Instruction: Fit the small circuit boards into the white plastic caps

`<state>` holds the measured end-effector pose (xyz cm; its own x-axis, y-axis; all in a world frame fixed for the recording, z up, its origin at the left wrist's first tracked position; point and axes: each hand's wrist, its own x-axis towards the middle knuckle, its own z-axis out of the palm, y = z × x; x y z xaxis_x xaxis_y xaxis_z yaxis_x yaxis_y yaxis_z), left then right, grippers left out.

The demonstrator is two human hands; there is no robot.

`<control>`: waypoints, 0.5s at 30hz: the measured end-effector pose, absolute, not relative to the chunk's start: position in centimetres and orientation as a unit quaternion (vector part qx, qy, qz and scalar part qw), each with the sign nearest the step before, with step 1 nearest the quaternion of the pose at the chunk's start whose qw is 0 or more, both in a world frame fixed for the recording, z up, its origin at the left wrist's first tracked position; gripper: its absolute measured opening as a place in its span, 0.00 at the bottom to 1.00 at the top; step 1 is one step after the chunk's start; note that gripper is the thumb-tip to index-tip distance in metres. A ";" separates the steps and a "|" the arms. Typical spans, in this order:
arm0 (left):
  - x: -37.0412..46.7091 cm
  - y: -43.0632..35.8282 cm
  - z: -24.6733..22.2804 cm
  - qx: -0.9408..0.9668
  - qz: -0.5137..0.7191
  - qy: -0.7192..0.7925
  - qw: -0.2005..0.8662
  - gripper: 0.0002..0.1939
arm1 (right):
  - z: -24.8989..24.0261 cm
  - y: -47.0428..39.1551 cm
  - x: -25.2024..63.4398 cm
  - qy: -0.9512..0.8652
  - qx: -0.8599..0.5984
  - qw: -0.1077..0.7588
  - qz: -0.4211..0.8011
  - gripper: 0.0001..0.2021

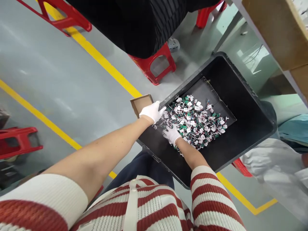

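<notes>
My left hand [152, 113], in a white glove, is closed over the near-left rim of a large black bin [243, 93]. My right hand [171, 134], also gloved in white, reaches into the bin with its fingers apart. Those fingers touch the left edge of a pile of small parts [194, 120]. White squarish pieces, green circuit boards and thin dark and red wires make up this pile. It lies on a dark flat sheet [211, 91] inside the bin. Some parts beside my hands look blurred and greyish.
Beside the bin stands an open cardboard box [142, 103]. A red stool [160, 64] supports a person in black [134, 25]. Another person's pale clothing [262, 160] is close on the right. Cardboard [274, 29] rests on a table at upper right. Yellow lines [101, 64] cross the floor.
</notes>
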<state>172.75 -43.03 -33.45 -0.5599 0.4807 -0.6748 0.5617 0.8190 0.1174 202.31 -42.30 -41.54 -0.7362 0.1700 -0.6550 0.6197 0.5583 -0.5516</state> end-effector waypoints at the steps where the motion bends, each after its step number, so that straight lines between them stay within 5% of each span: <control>1: 172.7 -43.1 -33.5 0.296 -0.051 0.882 0.362 0.32 | -40.9 -42.0 203.7 0.835 0.253 0.273 -0.405 0.21; 6: 172.6 -43.7 -33.5 0.306 -0.039 0.879 0.363 0.32 | -37.1 -40.5 208.1 0.823 0.306 0.250 -0.409 0.24; 15: 172.2 -43.8 -33.5 0.327 -0.044 0.877 0.351 0.29 | -34.8 -41.1 207.1 0.683 0.273 0.150 -0.661 0.23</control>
<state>172.24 -43.79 -33.45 -0.5406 0.5417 -0.6436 0.6033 0.7829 0.1522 207.12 -41.10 -34.81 -0.8064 0.1737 -0.5653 0.5706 -0.0227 -0.8209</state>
